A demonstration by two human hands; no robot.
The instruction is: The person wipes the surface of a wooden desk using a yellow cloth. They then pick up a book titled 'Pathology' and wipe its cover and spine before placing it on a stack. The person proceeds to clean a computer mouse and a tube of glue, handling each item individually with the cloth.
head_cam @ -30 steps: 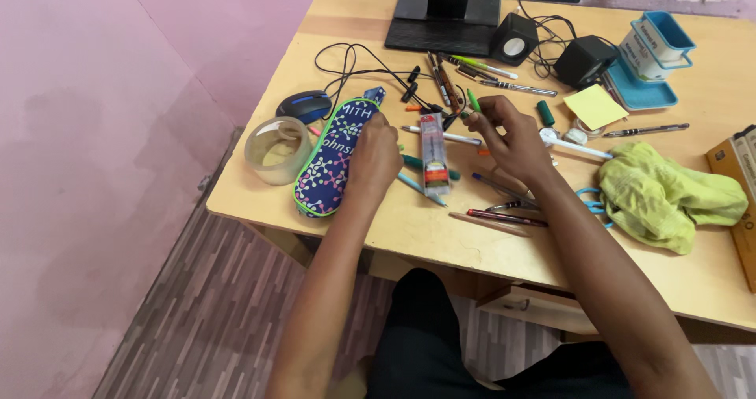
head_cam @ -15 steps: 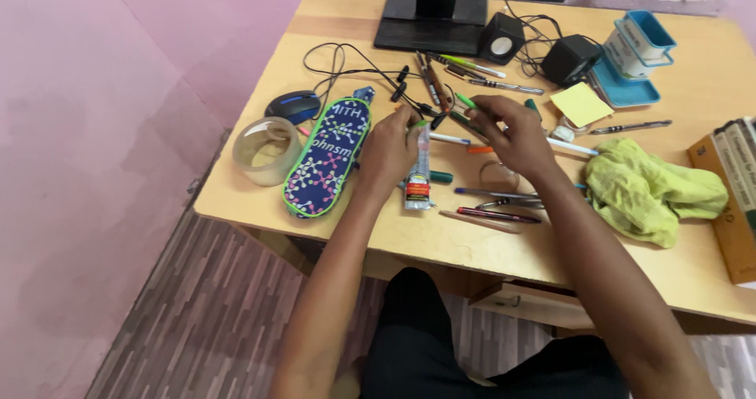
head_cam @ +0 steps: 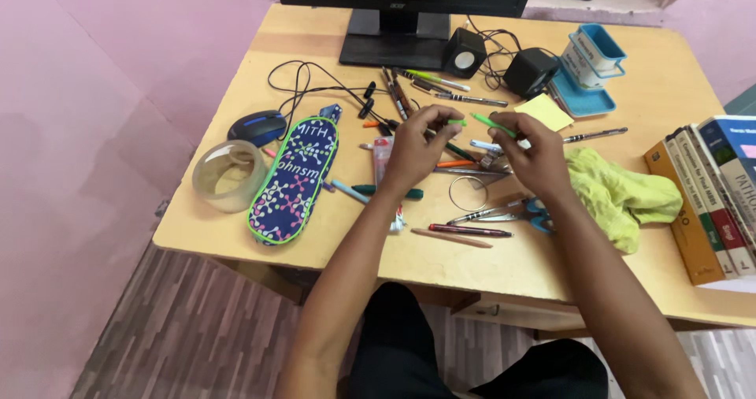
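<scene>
Left hand (head_cam: 413,151) is pinching a small green cap (head_cam: 457,122); right hand (head_cam: 535,153) is gripping the slim green pen (head_cam: 492,125), at the desk's twelve o'clock. Cap not yet seated; scattered pens (head_cam: 461,231) still lying loose, patterned blue fabric pouch (head_cam: 293,180) waiting at nine o'clock.

Bare arms, dark clothing at a cluttered desk

Both of the person's forearms are uncovered from elbow to wrist, with no sleeves, watch, bracelet or rings showing on the left hand (head_cam: 416,151) or the right hand (head_cam: 535,156). Fingernails are short and unpainted as far as can be made out. Below the desk edge, plain black fabric trousers (head_cam: 409,344) cover the lap and thighs, without visible pattern or markings.
</scene>
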